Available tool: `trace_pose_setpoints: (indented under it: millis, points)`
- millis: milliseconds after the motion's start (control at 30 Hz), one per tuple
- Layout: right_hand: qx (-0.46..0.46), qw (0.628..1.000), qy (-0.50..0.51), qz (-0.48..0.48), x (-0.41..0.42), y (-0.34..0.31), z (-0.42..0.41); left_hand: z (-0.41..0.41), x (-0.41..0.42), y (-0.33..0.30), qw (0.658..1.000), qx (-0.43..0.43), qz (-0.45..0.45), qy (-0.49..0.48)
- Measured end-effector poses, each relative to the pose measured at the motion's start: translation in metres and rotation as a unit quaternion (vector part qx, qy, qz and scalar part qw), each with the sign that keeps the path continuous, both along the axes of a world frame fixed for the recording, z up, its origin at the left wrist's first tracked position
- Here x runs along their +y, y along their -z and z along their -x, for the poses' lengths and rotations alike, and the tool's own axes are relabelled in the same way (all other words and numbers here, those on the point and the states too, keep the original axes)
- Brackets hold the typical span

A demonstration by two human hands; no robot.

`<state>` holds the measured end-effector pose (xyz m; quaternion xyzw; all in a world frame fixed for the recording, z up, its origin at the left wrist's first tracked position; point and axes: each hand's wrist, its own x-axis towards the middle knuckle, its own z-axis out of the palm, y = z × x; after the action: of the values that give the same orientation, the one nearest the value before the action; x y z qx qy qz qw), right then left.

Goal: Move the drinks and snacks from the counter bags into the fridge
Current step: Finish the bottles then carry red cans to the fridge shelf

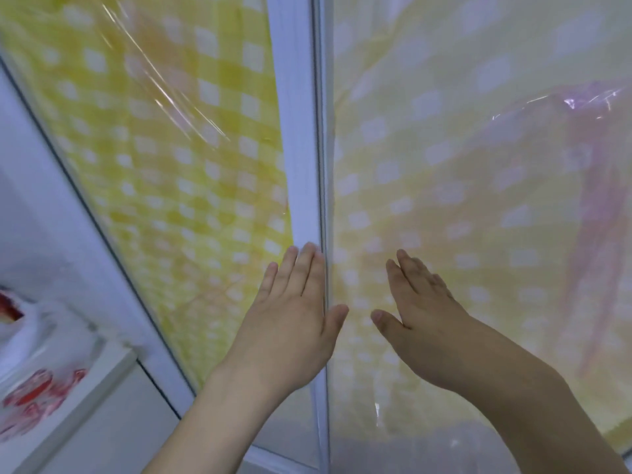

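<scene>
Two fridge doors fill the view, both covered with yellow-and-white checked film. My left hand [290, 323] lies flat with straight fingers against the right edge of the left fridge door [171, 148], beside the white seam between the doors. My right hand [417, 319] is flat with straight fingers on the right fridge door [478, 165]. Neither hand holds anything. At the far left a white plastic bag with red print [37, 391] lies on a white counter [102, 378].
A white wall or cabinet side [30, 200] stands left of the fridge. Another white bag with a red item [13, 313] sits at the left edge. Pink reflections show on the right door's film.
</scene>
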<state>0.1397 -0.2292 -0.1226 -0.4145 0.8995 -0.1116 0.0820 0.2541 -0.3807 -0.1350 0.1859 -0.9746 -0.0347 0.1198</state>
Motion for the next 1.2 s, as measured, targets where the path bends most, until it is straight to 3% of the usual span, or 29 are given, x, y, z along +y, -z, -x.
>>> trace_pose_setpoints:
  millis: [500, 900, 1200]
  points:
    - [-0.010, 0.977, -0.214, 0.012, -0.087, 0.021, -0.053, -0.101, -0.022, 0.015, 0.976, 0.001, -0.030, -0.214]
    - [-0.004, 0.922, -0.385, 0.037, -0.166, 0.013, -0.149, -0.216, -0.036, 0.000, 0.929, -0.012, -0.001, -0.369]
    - [-0.020, 0.887, -0.461, 0.027, -0.180, 0.017, -0.186, -0.255, -0.021, 0.003, 0.892, -0.022, 0.008, -0.451]
